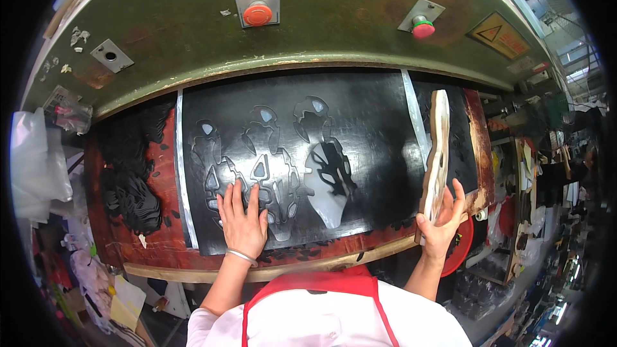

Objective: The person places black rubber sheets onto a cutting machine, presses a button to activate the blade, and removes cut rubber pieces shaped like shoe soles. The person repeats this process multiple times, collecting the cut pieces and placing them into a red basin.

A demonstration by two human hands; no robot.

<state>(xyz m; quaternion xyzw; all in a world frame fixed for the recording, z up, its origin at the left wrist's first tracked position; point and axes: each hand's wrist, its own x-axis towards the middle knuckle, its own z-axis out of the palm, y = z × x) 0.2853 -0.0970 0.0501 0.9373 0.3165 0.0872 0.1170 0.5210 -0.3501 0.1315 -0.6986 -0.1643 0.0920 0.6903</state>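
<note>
A black sheet (369, 128) lies on the board, with several curved shapes cut through it. At the right cut-out (328, 209) a pale surface shows through. My left hand (244, 222) rests on the cut shapes at the sheet's lower left, fingers stretched out and slightly apart. It holds nothing that I can see. My right hand (442, 222) grips the lower end of a long, wavy-edged cutting die (437, 148), stood up on its narrow side over the sheet's right edge. The die's face is turned mostly out of sight.
Piles of black cut pieces (132, 205) lie on the red-brown board (168, 180) at the left. Behind stands a green machine beam (334, 19) with a red button (258, 14) and another red button (422, 27). A red basin (460, 247) sits below right.
</note>
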